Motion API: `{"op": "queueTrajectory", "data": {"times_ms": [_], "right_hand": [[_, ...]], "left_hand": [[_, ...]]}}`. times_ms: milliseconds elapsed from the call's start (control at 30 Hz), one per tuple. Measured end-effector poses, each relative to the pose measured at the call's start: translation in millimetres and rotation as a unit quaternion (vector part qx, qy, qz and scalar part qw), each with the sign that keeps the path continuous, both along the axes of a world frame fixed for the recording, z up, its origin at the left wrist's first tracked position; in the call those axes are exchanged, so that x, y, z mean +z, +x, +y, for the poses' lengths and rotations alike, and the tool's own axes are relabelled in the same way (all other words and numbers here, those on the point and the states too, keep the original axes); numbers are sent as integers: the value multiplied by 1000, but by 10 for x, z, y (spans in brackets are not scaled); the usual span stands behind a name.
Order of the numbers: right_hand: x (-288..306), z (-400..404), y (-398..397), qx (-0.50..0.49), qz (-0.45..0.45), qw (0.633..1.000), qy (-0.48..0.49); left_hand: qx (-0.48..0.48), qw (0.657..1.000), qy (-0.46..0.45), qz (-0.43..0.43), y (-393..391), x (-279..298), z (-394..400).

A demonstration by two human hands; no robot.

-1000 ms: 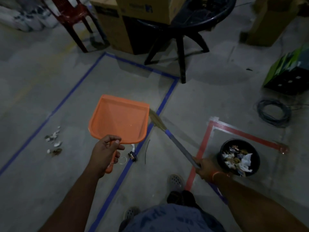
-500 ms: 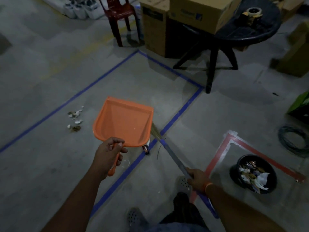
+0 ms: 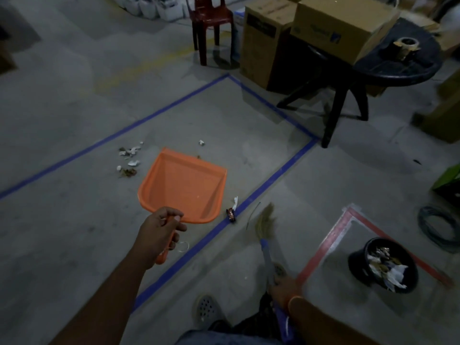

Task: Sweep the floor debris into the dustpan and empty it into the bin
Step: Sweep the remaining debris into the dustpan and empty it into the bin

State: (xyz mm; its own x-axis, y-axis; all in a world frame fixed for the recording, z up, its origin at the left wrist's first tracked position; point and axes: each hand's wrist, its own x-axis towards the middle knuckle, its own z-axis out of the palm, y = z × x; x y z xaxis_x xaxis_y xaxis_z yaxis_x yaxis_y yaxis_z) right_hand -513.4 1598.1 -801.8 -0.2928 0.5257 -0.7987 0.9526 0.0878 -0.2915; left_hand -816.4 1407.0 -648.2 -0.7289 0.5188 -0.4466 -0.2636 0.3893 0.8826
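My left hand (image 3: 159,230) grips the handle of an orange dustpan (image 3: 184,185), held above the floor with its empty scoop facing away from me. My right hand (image 3: 283,286) holds the blue handle of a straw broom (image 3: 266,225), whose bristles point forward just right of the blue tape line. A pile of white and brown debris (image 3: 128,160) lies on the floor left of the dustpan. A dark wrapper (image 3: 231,214) and a white scrap (image 3: 235,200) lie on the tape line beside the pan. A black bin (image 3: 388,263) full of trash stands at the right.
Blue tape (image 3: 268,185) outlines a floor square; red tape (image 3: 328,241) frames the bin's spot. A black round table (image 3: 388,66), cardboard boxes (image 3: 268,38) and a red chair (image 3: 211,18) stand beyond. A coiled cable (image 3: 438,227) lies at the far right. One white scrap (image 3: 201,142) sits ahead.
The view has swung left and forward, bringing the debris pile closer to the dustpan. The broom has swung out from behind the dustpan to its right, and the bin has shifted towards the lower right.
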Motion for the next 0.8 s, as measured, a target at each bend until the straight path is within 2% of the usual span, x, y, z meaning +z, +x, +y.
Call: {"op": "queueTrajectory", "data": {"times_ms": [167, 300, 433, 533, 633, 800], "right_hand": [[45, -331, -656, 54, 81, 994, -40], [359, -491, -1258, 14, 175, 980, -91], [440, -630, -1532, -16, 219, 971, -99], [445, -773, -1675, -44, 211, 973, -87], [344, -877, -1823, -32, 180, 982, -54], [125, -978, -2216, -5, 126, 988, -86]], "left_hand": [[46, 999, 2, -2, -167, 15, -477], [94, 996, -2, 8, -323, 26, -868], [147, 989, -2, 5, -465, 3, -1241], [186, 983, 1, -3, -571, -33, -1410], [204, 979, 3, -13, -674, -78, -1487], [202, 979, 2, -12, -960, -80, -1537]]}}
